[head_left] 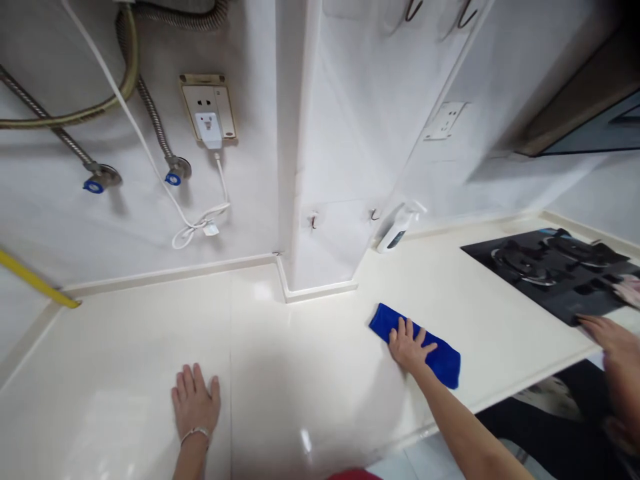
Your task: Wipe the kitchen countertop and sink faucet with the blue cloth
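Note:
My left hand (195,403) lies flat on the cream countertop (280,373), fingers stretched out, with a bracelet at the wrist. It holds nothing. Farther right, a folded blue cloth (443,360) rests on the same counter. On top of this cloth my right hand (409,345) presses down with its fingers spread, near the middle of the cloth's front edge. Part of the cloth is hidden under the hand.
A white spray bottle (399,227) leans by the wall column (345,167). A black gas hob (520,267) sits at right, where another person's hand (613,340) touches its edge. A plugged-in cable (213,133), pipe valves (173,175) and a yellow pipe (37,280) are at left.

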Demonstrator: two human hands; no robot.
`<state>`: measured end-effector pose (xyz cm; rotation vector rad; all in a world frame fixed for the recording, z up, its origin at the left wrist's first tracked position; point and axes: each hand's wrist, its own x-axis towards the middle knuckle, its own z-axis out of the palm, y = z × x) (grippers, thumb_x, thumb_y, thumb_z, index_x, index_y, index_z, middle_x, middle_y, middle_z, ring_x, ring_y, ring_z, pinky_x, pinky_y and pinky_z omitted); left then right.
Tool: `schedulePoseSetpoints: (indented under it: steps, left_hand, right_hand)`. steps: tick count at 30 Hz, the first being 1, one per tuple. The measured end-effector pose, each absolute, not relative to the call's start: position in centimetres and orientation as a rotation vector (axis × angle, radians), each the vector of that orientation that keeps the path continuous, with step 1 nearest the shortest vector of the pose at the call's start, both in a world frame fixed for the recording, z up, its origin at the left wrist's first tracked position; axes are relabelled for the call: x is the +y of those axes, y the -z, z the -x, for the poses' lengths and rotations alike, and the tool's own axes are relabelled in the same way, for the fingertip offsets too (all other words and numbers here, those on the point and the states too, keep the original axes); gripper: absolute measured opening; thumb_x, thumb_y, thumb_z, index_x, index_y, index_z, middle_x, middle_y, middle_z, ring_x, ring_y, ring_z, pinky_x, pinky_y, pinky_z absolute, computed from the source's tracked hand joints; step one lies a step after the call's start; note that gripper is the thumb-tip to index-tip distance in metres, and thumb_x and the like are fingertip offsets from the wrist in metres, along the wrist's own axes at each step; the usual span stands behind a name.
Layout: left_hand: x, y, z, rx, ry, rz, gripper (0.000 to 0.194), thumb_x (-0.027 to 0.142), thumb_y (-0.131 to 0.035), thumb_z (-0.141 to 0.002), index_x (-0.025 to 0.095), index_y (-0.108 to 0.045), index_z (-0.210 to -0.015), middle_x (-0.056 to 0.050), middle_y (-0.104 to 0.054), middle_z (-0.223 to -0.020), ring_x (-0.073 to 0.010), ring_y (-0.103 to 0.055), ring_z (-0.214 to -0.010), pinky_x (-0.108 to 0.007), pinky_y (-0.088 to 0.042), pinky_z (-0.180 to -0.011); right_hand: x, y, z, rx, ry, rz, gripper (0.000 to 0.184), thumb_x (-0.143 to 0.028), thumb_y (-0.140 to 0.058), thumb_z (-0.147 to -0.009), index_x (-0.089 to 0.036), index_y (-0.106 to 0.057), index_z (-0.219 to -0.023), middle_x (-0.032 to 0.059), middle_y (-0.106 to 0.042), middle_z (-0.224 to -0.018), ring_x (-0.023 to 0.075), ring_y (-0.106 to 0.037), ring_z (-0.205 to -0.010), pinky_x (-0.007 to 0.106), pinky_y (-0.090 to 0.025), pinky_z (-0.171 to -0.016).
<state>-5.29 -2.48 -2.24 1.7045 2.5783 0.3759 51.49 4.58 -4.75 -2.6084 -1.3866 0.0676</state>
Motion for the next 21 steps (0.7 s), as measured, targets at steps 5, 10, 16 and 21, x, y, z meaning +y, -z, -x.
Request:
schedulePoseSetpoints:
  steps: [5, 10, 16, 21]
  left_hand:
    - [-2.7, 1.7, 5.1, 2.600, -0.360, -1.735, 0.080, 0.051, -0.016, -0.094, -0.002, -0.036, -0.151, -0.023, -0.029, -0.162, -0.0348, -0.018, -0.152, -0.051, -0.013, -0.124]
    - [-2.8, 1.2, 4.7, 2.614, -0.352, -1.716, 0.079, 0.051, -0.016, -0.095, -0.001, -0.036, -0.152, -0.022, -0.028, -0.162, -0.0328, -0.017, -0.153, -0.050, -0.013, -0.125]
    - [-2.7, 1.1, 4.5, 2.617, -0.374, -1.720, 0.079, 0.052, -0.018, -0.095, -0.001, -0.038, -0.150, -0.022, -0.030, -0.162, -0.0327, -0.018, -0.153, -0.051, -0.014, -0.125]
    - [-2.7, 1.2, 4.5, 2.620, -0.393, -1.712, 0.076, 0.051, -0.021, -0.096, 0.000, -0.038, -0.150, -0.022, -0.031, -0.161, -0.0310, -0.017, -0.153, -0.050, -0.014, -0.125]
  right_hand:
    - [10.1, 4.0, -45.8, -1.413, -0.118, 2.508, 0.066, -0.041, -0.019, -0.097, -0.014, -0.034, -0.155, 0.0208, -0.029, -0.161, 0.0507, -0.012, -0.149, 0.090, -0.006, -0.100]
    - [12.1, 3.0, -37.4, -1.642, -0.150, 2.416, 0.064, -0.037, -0.024, -0.099, -0.012, -0.030, -0.157, 0.0226, -0.024, -0.163, 0.0485, -0.009, -0.150, 0.088, -0.001, -0.104]
    - [11.9, 2.0, -26.6, -1.996, -0.195, 2.187, 0.065, -0.036, -0.032, -0.098, -0.005, -0.031, -0.155, 0.0228, -0.019, -0.165, 0.0511, -0.003, -0.150, 0.086, 0.005, -0.106]
    - [11.4, 1.4, -20.5, -2.212, -0.328, 1.994, 0.071, -0.040, -0.034, -0.097, -0.002, -0.025, -0.156, 0.0233, -0.016, -0.165, 0.0517, 0.003, -0.150, 0.086, 0.010, -0.106]
